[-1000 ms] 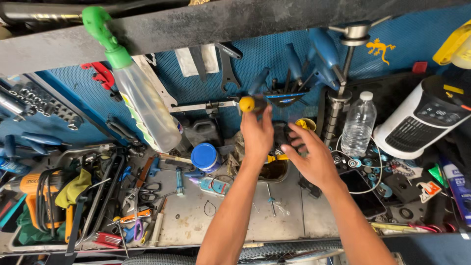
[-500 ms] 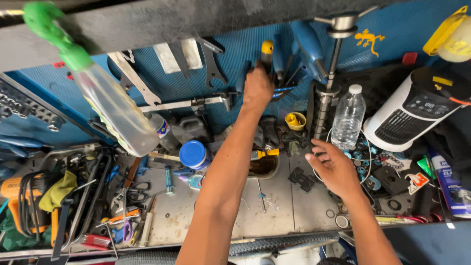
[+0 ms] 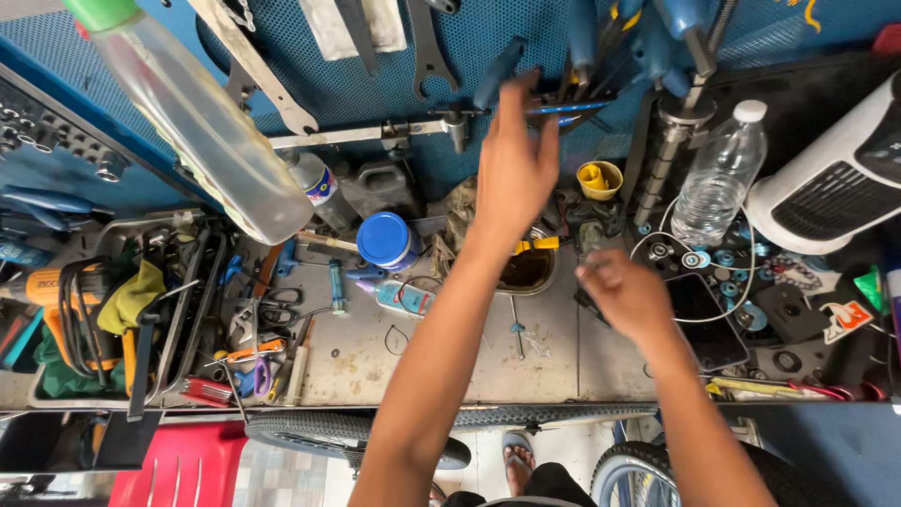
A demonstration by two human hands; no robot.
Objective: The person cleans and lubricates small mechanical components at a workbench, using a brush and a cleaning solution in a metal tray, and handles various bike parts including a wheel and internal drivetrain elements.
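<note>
The left hand (image 3: 514,160) reaches up to the blue pegboard (image 3: 375,84), fingers spread and holding nothing, at a blue-handled tool (image 3: 563,105) hung there: stiff, light, best taken by its handle. The right hand (image 3: 624,296) hovers loosely curled over the desk (image 3: 375,361), empty. A second ago both hands were together, the left holding a yellow-tipped tool.

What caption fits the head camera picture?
Left hand reaches up to tools on the blue pegboard; right hand hovers over the workbench.

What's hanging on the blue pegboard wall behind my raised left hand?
Behind the left hand, the blue pegboard wall holds blue-handled tools and a long horizontal metal bar tool. The palm covers whatever hangs directly behind it, so that part cannot be seen.
</note>
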